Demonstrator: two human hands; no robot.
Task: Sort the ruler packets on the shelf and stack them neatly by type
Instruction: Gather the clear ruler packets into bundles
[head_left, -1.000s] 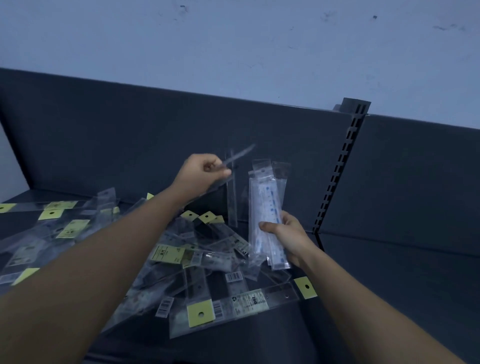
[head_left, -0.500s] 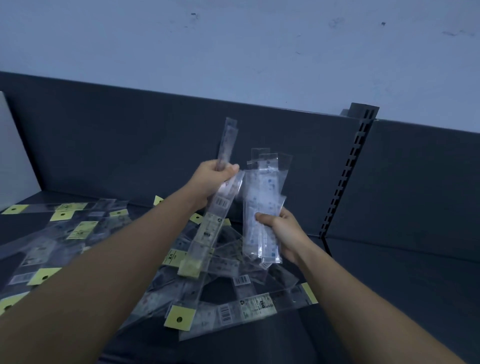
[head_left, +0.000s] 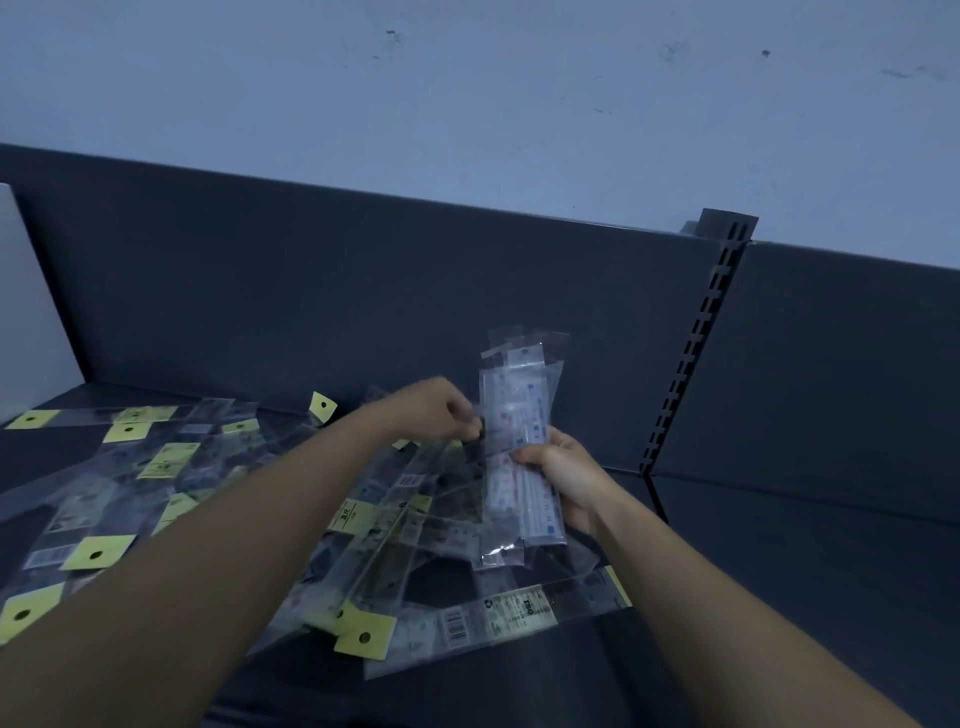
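Note:
My right hand (head_left: 563, 475) grips a bundle of white-printed ruler packets (head_left: 519, 426), held upright above the shelf. My left hand (head_left: 436, 415) is closed just left of the bundle, its fingertips pinching a long clear ruler packet (head_left: 410, 480) against the bundle's left edge. That packet slants down to the left toward its yellow tag. A loose heap of clear ruler packets with yellow hang tags (head_left: 218, 499) covers the dark shelf (head_left: 779, 597) below and to the left. One long packet (head_left: 498, 616) lies across the front of the heap.
The dark back panel (head_left: 311, 291) rises behind the heap. A slotted upright post (head_left: 691, 353) divides the shelf on the right, with bare shelf beyond it. A white side panel (head_left: 31, 312) stands at far left.
My left hand has brought the long clear packet down from upright and moved right, up against the bundle in my right hand. The bundle has stayed nearly in place.

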